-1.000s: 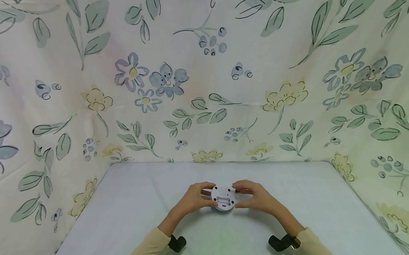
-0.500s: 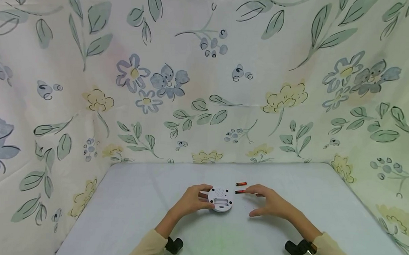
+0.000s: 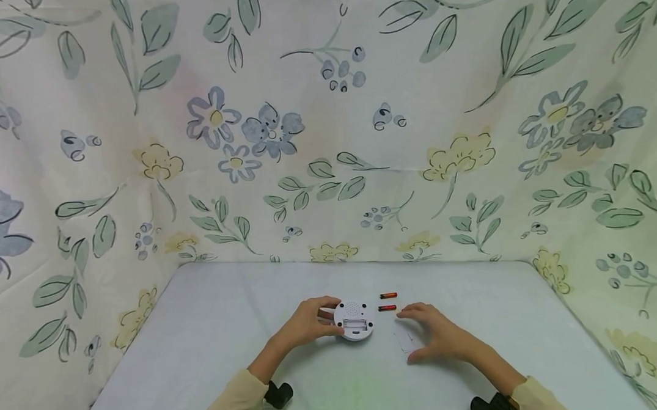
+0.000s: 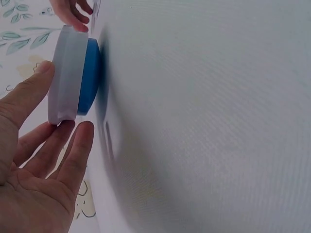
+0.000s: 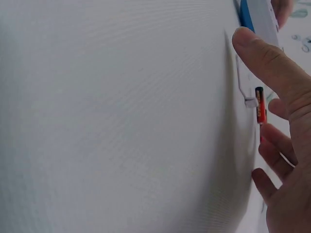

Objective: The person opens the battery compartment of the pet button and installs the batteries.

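A round white battery-powered device point(image 3: 352, 310) lies face down on the table, its battery compartment uncovered with no battery visible in it. Its blue face side point(image 4: 89, 77) shows in the left wrist view. My left hand point(image 3: 305, 320) grips its left edge between thumb and fingers. Two red and black batteries lie beyond, a rear one point(image 3: 388, 295) and a front one point(image 3: 387, 308). Thumb and fingers spread apart, my right hand point(image 3: 442, 337) holds nothing. It is over the right side of a thin white piece point(image 3: 404, 340) that looks like a battery cover, partly hidden by the hand.
A white cloth covers the table point(image 3: 235, 323). Behind and at both sides stands a floral curtain point(image 3: 329, 187). A dark wrist camera point(image 3: 279, 395) sits on the left wrist, another camera point(image 3: 490, 409) on the right.
My right hand has left the device's right side and the batteries, moving right and toward me; both batteries now show on the table. The device, still gripped by my left hand, has shifted slightly left.
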### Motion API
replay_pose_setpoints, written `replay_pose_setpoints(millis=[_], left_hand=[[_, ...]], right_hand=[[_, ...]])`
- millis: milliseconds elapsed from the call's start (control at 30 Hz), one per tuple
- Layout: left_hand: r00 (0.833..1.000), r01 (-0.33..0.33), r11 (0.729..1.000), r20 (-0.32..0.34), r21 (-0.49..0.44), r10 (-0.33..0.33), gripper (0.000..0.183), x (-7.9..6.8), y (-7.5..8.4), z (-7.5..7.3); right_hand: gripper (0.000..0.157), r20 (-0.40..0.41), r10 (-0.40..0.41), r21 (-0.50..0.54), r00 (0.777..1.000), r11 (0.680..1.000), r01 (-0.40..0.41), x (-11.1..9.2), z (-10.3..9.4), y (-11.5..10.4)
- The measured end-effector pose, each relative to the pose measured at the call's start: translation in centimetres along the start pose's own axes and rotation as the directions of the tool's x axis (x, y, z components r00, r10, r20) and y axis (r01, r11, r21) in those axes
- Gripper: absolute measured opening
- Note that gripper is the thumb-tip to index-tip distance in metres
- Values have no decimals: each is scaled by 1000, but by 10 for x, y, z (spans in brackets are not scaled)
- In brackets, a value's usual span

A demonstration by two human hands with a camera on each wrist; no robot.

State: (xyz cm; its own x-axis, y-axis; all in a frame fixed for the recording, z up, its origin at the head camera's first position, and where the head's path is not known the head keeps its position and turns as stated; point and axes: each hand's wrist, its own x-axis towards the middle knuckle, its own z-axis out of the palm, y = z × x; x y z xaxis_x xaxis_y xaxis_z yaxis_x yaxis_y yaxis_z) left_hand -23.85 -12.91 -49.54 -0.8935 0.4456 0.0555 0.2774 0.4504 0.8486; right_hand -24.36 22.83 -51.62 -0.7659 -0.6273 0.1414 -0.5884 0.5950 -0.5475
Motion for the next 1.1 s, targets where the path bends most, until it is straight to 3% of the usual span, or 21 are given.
replay_pose_setpoints(millis=[167, 433, 833, 1100], left_hand=[[1000, -4, 1000, 6, 2, 4, 64, 0, -1, -1], [1000, -8, 1000, 12, -5, 8, 64, 1, -1, -2], [999, -36, 999, 23, -10, 36, 62, 2, -1, -2], [1000, -15, 1000, 17, -13, 15, 62, 2, 0, -2]], right_hand=[[75, 22, 34, -18, 999, 999, -33, -1, 1, 0], [47, -4, 9, -11, 1000, 1000, -9, -1, 2, 1], [47, -2, -21, -21, 1000, 1000, 21, 1, 1, 0], [51, -5, 64, 54, 998, 997, -63, -2, 0, 3]])
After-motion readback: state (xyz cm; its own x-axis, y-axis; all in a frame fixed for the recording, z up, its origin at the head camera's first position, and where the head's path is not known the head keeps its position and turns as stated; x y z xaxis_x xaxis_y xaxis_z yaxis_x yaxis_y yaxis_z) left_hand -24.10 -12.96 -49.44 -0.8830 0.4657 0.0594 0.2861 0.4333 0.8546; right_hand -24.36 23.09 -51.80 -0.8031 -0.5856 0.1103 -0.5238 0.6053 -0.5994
